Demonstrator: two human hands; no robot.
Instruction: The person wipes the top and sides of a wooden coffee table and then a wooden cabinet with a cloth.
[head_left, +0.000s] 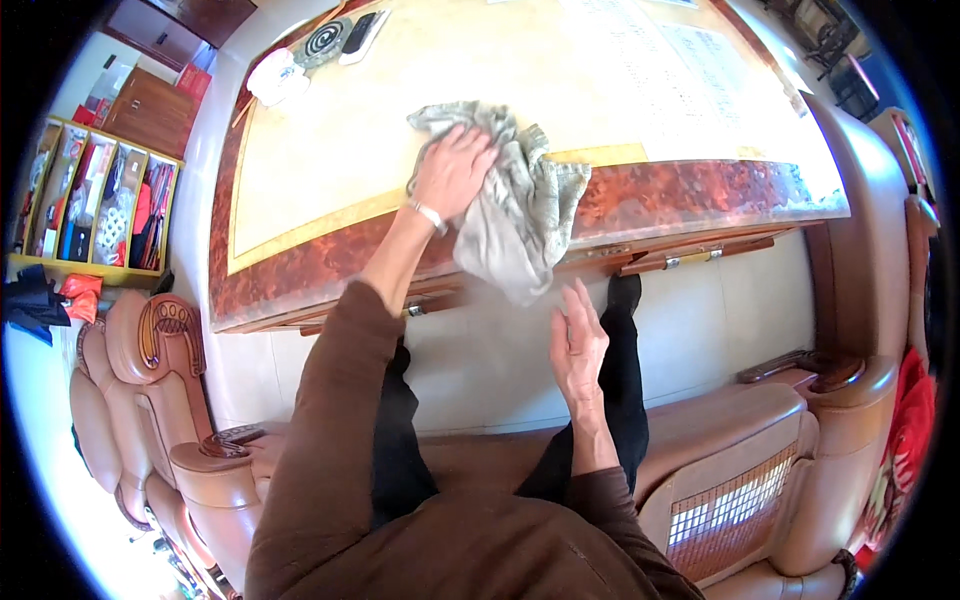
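My left hand (456, 172) presses on a crumpled grey-green cloth (515, 215) near the front edge of the table (330, 160), its fingers bent into the fabric. Part of the cloth spreads to the right of the hand, and its lower end hangs over the table's reddish-brown marbled border. My right hand (579, 345) is held in the air in front of that edge, just below the hanging cloth. Its fingers are stretched out and nothing is in them. The fingertips seem a little apart from the cloth.
On the table's far left are a white crumpled item (277, 78), a round tray with a dark spiral (325, 40) and a dark handheld device (360, 32). Papers (650, 70) lie at the right. Brown leather sofas (730, 430) stand behind and beside me. A filled shelf (100, 195) is at left.
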